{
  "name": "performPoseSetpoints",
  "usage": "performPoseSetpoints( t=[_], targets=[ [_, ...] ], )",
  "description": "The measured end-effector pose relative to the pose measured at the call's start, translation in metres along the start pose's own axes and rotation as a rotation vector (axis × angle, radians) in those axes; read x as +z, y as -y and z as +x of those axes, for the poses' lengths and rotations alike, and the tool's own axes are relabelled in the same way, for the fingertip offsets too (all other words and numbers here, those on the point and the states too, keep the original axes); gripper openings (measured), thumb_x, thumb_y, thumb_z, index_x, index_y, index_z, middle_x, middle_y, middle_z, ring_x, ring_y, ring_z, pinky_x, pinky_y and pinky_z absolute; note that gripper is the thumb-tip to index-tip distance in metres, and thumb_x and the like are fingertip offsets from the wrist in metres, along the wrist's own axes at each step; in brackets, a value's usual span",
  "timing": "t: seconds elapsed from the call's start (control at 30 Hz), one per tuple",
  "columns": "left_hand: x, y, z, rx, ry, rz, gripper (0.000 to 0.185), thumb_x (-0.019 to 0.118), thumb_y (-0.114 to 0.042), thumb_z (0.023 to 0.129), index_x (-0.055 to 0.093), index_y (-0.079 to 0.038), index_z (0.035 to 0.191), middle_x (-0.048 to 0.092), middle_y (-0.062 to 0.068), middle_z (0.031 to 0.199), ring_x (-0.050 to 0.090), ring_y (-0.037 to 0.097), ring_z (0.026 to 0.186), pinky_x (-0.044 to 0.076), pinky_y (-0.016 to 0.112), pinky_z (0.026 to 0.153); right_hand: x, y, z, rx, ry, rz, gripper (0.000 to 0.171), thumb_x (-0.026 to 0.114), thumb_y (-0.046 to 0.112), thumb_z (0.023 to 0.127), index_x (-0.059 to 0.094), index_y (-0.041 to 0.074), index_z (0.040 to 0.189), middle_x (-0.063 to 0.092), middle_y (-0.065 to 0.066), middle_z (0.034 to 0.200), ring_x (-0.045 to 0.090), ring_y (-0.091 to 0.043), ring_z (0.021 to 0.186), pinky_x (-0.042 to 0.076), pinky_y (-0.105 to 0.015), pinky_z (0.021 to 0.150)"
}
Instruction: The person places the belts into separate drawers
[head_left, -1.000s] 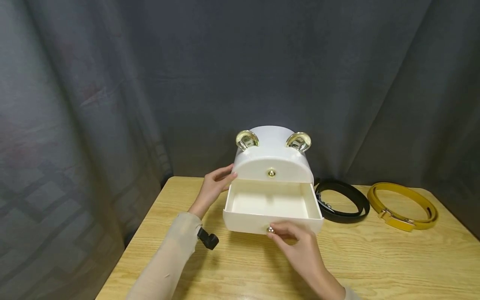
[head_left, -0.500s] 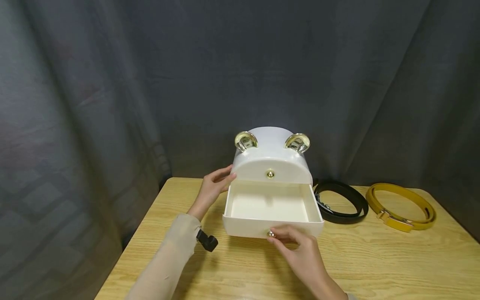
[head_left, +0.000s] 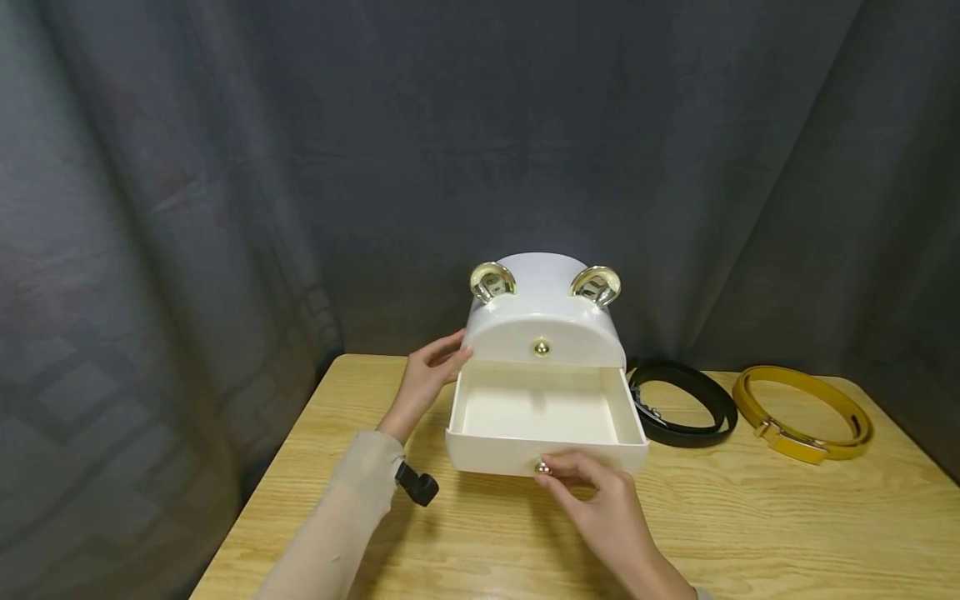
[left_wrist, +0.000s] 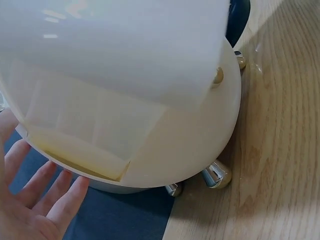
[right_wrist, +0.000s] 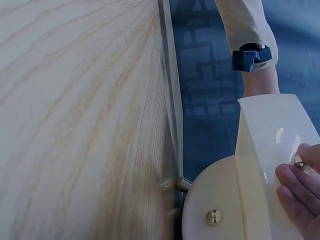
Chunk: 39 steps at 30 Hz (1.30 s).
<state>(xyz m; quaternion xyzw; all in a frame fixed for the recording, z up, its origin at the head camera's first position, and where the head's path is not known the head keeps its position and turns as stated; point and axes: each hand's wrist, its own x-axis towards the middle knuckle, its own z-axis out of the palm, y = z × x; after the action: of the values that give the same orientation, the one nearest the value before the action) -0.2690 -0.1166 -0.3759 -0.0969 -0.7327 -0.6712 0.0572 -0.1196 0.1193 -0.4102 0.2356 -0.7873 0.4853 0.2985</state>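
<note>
The left hand (head_left: 423,379), fingers spread and loosely extended, rests against the side of the white box (head_left: 543,292) on the worktop (head_left: 750,525); the right hand (head_left: 607,504) pinches the knob (head_left: 542,468) of its jutting drawer (head_left: 487,452), whose pale floor shows.

Left grip (head_left: 420,379) loosely spread, angled inward; right grip (head_left: 602,502) curled in fingertip pinch.
</note>
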Motion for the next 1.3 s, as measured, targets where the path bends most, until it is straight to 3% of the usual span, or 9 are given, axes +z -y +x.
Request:
performPoseSetpoints(
  t=[0.33,0.7,0.9,1.17,1.3],
  targets=[
    [0.001,-0.003,-0.004,0.002,-0.003,-0.003,0.042,0.070,-0.025,0.095,0.063,-0.014,0.135,0.061,0.007,0.135,0.061,0.025,0.119,0.057,0.037,0.086,-0.005,0.002,0.001,-0.034,0.033,-0.071,0.036,0.085,-0.007,0.070,0.076,0.014,0.097,0.075,0.007,0.091,0.070,-0.007,0.079,0.053,-0.014,0.075],
    [0.001,-0.001,-0.003,0.003,-0.004,-0.010,0.041,0.070,-0.024,0.095,0.064,-0.015,0.134,0.062,0.006,0.134,0.061,0.024,0.118,0.056,0.036,0.086,-0.025,0.008,0.010,-0.124,0.059,-0.091,0.035,0.084,-0.009,0.070,0.076,0.013,0.097,0.075,0.005,0.089,0.070,-0.008,0.077,0.054,-0.015,0.073],
    [0.000,-0.001,-0.004,0.000,-0.002,-0.008,0.042,0.070,-0.025,0.095,0.063,-0.015,0.135,0.061,0.005,0.135,0.061,0.024,0.119,0.056,0.036,0.086,-0.042,0.013,0.013,-0.119,0.031,-0.110,0.036,0.084,-0.012,0.068,0.077,0.012,0.095,0.075,0.005,0.088,0.068,-0.003,0.074,0.053,-0.014,0.065],
    [0.000,-0.006,-0.005,-0.004,0.010,-0.019,0.044,0.069,-0.024,0.096,0.061,-0.011,0.137,0.058,0.009,0.138,0.059,0.027,0.122,0.056,0.037,0.088,-0.064,0.013,0.015,-0.088,0.010,-0.171,0.032,0.083,-0.010,0.070,0.078,0.011,0.093,0.074,0.008,0.085,0.066,0.000,0.075,0.051,-0.011,0.076],
    [0.000,-0.005,-0.005,-0.007,0.013,-0.021,0.045,0.069,-0.024,0.096,0.060,-0.011,0.138,0.058,0.010,0.139,0.058,0.028,0.123,0.055,0.040,0.090,-0.072,0.012,0.015,-0.091,-0.018,-0.195,0.022,0.083,0.000,0.077,0.078,0.012,0.094,0.074,0.006,0.083,0.067,0.001,0.076,0.050,-0.010,0.079]
  ],
)
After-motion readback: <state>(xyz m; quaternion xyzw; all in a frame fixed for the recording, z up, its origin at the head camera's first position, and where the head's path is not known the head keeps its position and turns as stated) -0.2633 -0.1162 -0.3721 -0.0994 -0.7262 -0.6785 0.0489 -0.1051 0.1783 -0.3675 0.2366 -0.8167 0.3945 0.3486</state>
